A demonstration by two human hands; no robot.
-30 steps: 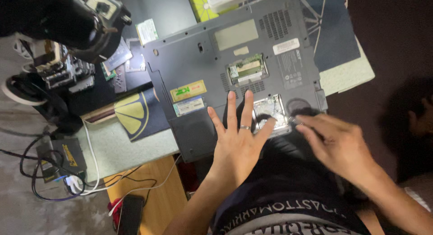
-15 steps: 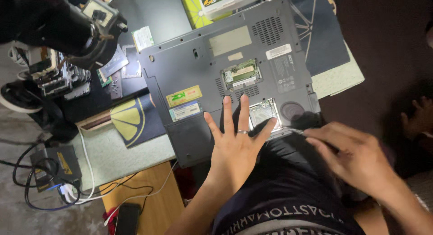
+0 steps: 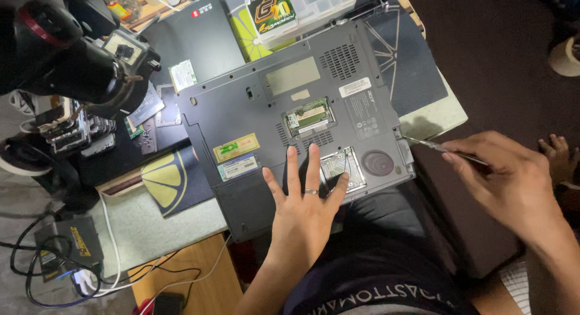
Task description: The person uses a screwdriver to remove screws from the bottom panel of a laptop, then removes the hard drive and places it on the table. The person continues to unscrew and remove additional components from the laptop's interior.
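A dark grey laptop (image 3: 254,115) lies upside down on the desk, with two open bays in its bottom showing a green memory board (image 3: 309,115) and a silver compartment (image 3: 342,167). My left hand (image 3: 304,203) rests flat on the laptop's near edge, fingers spread, a ring on one finger. My right hand (image 3: 510,182) holds a thin metal tool (image 3: 432,145) whose tip touches the laptop's right edge.
A large black camera on a stand (image 3: 66,55) looms at the upper left. Small circuit boards and parts (image 3: 142,109) lie beside the laptop. A clear plastic box (image 3: 302,9) sits behind it. Cables and a power brick (image 3: 63,248) lie at the lower left.
My right hand has left the laptop's near edge, swung out to the right, and now holds a thin tool against the laptop's side. My left hand stays pressed on the laptop.
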